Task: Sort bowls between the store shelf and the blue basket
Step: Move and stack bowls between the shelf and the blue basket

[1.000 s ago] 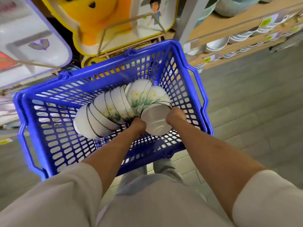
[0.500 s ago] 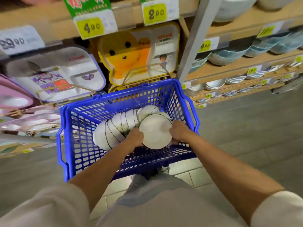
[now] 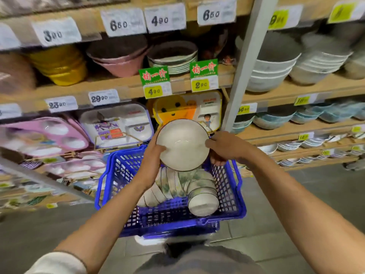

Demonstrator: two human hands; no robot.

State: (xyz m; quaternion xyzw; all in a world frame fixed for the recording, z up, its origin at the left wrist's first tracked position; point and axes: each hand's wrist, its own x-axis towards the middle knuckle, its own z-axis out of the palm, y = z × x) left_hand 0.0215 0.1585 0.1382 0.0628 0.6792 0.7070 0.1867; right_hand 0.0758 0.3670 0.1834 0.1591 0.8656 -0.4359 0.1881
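Both hands (image 3: 152,161) have lifted a white bowl (image 3: 182,144) clear above the blue basket (image 3: 227,211).

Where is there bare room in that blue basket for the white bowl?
Bare floor shows in the blue plastic basket left of the row of white ceramic bowls and along its near wall. The right side is crowded.

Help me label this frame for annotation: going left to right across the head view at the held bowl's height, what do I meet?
pink divided tray → white divided tray → left hand → white bowl → right hand → blue-green shelf bowls
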